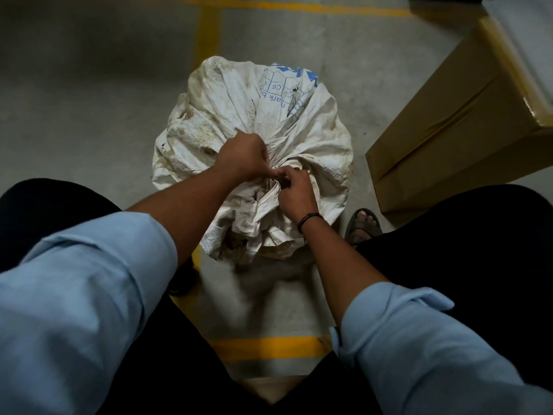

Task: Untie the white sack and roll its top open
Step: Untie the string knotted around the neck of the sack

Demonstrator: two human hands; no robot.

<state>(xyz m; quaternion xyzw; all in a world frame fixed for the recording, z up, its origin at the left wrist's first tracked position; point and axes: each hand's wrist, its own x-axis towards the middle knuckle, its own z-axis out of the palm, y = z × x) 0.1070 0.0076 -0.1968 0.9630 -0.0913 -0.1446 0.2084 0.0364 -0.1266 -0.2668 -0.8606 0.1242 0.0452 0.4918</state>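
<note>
A full, dirty white woven sack (227, 115) with blue print stands upright on the concrete floor between my legs. Its top is gathered into a tied neck (273, 178) near the middle, with the loose mouth fabric (254, 223) bunched toward me. My left hand (244, 157) is closed on the gathered neck from the left. My right hand (294, 191) pinches the tie at the same knot from the right, fingertips meeting the left hand's. The tie itself is mostly hidden by my fingers.
A taped cardboard box (466, 127) lies on the floor close to the sack's right side. My right foot in a sandal (363, 224) stands beside the sack. Yellow floor lines (269, 347) run under and behind the sack.
</note>
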